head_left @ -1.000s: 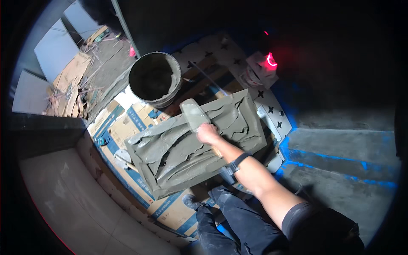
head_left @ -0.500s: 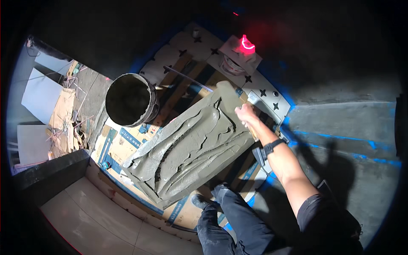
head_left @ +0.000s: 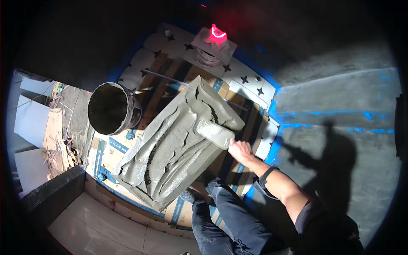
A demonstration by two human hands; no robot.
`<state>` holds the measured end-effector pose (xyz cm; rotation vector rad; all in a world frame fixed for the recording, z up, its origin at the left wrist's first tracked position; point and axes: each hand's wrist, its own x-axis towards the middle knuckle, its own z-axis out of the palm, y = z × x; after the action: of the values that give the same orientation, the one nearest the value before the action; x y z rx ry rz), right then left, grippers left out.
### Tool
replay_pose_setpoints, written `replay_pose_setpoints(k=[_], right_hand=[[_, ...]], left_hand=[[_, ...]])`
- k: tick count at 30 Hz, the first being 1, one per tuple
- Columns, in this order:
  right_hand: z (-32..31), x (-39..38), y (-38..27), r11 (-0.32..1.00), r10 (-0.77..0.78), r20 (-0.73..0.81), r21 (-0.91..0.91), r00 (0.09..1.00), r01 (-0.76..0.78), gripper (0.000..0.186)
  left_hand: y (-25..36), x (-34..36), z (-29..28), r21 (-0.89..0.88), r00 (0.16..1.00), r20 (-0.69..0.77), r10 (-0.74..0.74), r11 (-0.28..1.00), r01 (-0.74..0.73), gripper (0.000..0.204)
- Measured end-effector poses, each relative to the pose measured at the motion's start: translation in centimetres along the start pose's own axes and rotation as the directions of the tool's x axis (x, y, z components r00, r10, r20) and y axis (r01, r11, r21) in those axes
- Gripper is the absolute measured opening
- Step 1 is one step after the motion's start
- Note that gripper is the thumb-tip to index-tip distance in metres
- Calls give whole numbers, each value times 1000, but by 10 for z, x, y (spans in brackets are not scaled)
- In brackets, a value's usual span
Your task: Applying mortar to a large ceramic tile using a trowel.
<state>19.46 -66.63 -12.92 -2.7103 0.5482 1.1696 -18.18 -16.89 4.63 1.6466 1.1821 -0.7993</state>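
Note:
My right hand (head_left: 240, 151) is closed round the handle of a trowel (head_left: 217, 135). The trowel's wide, pale blade lies against the wet grey mortar (head_left: 170, 138), near the right long edge of the slab. This mortar covers a large rectangular slab in thick ridges and folds, with a thinner, smoother layer toward the far right corner. The slab lies slantwise over flattened cardboard (head_left: 178, 212), in front of my legs. My left hand is not in view.
A dark mortar-caked bucket (head_left: 135, 112) stands left of the slab. At the far side a glowing red laser device (head_left: 218, 34) sits on a board atop a small tub (head_left: 208, 58). White patterned tiles (head_left: 238, 76) border the cardboard; broken debris (head_left: 59, 136) lies left; a grey wall (head_left: 331, 102) rises right.
My right hand has drawn the trowel from the slab's far corner back toward me, onto the mortar by the right edge. The blade is now turned across the slab. The view has shifted slightly.

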Motion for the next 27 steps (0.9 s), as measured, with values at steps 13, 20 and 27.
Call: replay_pose_setpoints(k=[13,20,27], right_hand=[[25,32,-8,969,-190,-275,100,943,224,27],[-8,74,10,989,-13,-298,137,954,57,27],[-70,78,-58,973,-145,-225,147,964,180,29]], left_hand=[[-6,14,-24,161,998,34,52,985,-57,23],[11,12,-24,150,995,22,92,984,-95,25],[2,21,-18,162,996,65,58,984,-68,25]])
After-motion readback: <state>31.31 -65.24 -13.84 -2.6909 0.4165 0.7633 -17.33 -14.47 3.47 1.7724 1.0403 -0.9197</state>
